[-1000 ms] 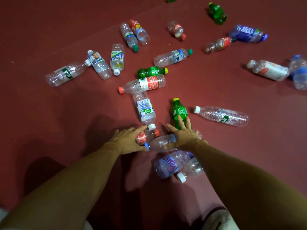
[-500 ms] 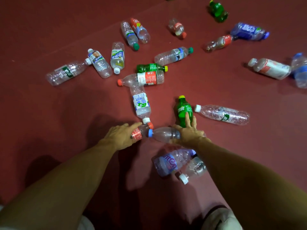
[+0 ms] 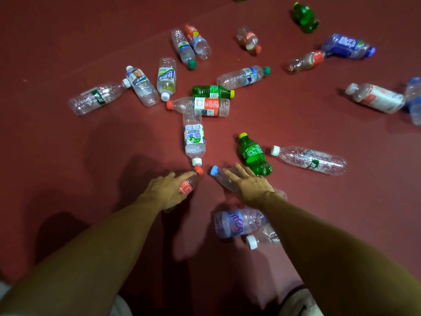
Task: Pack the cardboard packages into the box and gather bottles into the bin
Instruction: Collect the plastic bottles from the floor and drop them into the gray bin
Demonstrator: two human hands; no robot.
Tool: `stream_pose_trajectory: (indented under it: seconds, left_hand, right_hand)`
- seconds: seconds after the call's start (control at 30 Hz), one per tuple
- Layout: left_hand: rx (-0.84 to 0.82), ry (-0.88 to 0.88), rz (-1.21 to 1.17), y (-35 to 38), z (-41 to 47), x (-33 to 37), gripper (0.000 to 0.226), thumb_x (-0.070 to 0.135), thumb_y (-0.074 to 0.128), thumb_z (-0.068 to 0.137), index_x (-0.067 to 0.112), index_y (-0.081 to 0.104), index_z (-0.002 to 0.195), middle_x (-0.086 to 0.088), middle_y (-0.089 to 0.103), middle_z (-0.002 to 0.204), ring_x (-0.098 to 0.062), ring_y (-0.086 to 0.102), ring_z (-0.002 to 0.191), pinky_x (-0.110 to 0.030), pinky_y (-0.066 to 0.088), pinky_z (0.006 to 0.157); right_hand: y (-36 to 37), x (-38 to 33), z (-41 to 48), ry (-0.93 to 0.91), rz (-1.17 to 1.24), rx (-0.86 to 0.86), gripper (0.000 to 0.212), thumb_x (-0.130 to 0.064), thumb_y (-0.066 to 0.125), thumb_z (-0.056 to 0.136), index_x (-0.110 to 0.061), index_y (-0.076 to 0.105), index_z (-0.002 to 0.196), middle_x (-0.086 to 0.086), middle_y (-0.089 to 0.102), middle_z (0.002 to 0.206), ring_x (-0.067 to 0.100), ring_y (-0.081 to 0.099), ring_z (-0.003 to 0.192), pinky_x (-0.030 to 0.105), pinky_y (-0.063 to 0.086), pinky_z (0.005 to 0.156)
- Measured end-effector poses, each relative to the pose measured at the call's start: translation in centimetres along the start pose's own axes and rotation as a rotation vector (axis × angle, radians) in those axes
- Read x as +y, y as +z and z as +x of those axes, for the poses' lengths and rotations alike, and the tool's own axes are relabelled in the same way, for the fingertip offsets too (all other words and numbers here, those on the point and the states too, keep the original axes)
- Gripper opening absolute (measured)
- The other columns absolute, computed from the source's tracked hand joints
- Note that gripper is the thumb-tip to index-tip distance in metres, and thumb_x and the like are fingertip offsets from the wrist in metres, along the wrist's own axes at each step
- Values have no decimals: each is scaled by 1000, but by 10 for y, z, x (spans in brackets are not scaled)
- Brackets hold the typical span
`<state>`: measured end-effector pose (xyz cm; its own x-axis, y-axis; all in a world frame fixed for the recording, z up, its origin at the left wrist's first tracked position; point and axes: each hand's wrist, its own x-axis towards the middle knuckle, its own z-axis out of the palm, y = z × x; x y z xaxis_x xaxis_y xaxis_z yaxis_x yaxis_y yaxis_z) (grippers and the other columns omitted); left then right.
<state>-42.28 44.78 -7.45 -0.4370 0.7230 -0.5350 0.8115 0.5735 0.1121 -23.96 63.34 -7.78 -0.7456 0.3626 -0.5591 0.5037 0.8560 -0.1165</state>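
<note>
Plastic strewn over red floor (image 3: pixel 319 213): nearest, purple-labelled bottle (image 3: pixel 234 222); just beyond, left hand (image 3: pixel 166 190) curled round red-capped bottle (image 3: pixel 190 182), right hand (image 3: pixel 252 187) laid straight-fingered on blue-capped bottle (image 3: pixel 216 172). Green bottle (image 3: pixel 254 155) beside, wide scatter behind, no bin visible. Risk: blue-capped bottle rolling free from so loose a press

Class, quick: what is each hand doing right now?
Left hand: grips the red-capped bottle.
Right hand: open, resting flat on the blue-capped bottle.
</note>
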Motion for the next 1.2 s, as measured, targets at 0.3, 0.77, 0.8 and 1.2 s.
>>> stream_pose_trajectory:
  seconds: [0.3,0.77,0.8,1.2]
  left_hand:
    - [19,-1,-75,0,4,-1,72,50,59,91,55,18,151,-8,51,135,-34,55,122,-38,41,103]
    - [13,-31,-220,7,9,-7,72,41,66,86,53,30,147,-7,55,127,-34,55,120,-38,42,103]
    - [12,-27,-217,7,9,-7,73,42,66,86,54,29,147,-7,54,126,-34,55,120,-39,42,103]
    - [153,-12,-246,-84,-18,10,75,48,70,83,50,29,147,-11,52,128,-40,57,116,-40,45,99]
  right_hand:
    - [-9,-6,4,-22,57,88,90,-18,56,95,-37,-6,158,11,4,166,35,30,144,43,36,112]
    - [-12,-18,10,35,52,26,96,-18,59,92,-44,-7,156,10,-11,166,40,29,145,46,40,109]
    - [-13,-18,10,33,68,31,96,-17,59,92,-45,-7,156,9,-11,166,40,29,145,45,39,110]
    - [-98,-25,-11,81,213,108,97,-19,64,90,-33,-3,159,20,-6,164,45,41,136,46,40,110]
